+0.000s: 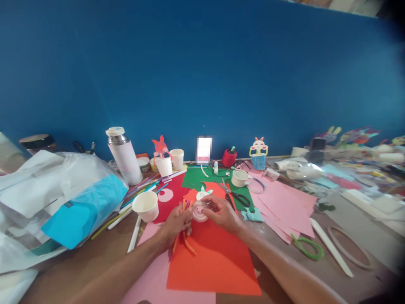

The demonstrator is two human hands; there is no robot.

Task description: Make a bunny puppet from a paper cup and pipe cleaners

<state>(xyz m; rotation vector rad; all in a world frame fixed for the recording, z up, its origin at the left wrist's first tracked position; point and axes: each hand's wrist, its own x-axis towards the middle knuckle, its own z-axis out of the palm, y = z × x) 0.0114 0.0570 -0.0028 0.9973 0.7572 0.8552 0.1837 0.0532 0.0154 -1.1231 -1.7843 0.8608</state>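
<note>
My left hand is closed round a few thin orange strips, whose ends stick out above and below the fingers. Pinched in my right hand is a small transparent tape roll with a pinkish middle, and the left fingertips meet its left edge. Both hands are over an orange paper sheet. Just beyond them lies a white rabbit-head cutout with green-edged ears. Black-handled scissors rest open past my right hand.
A white paper cup stands left of my hands, a flask behind it. Pink sheets, a white mug and a green pipe-cleaner loop lie to the right. A plastic bag fills the left side, below a blue wall.
</note>
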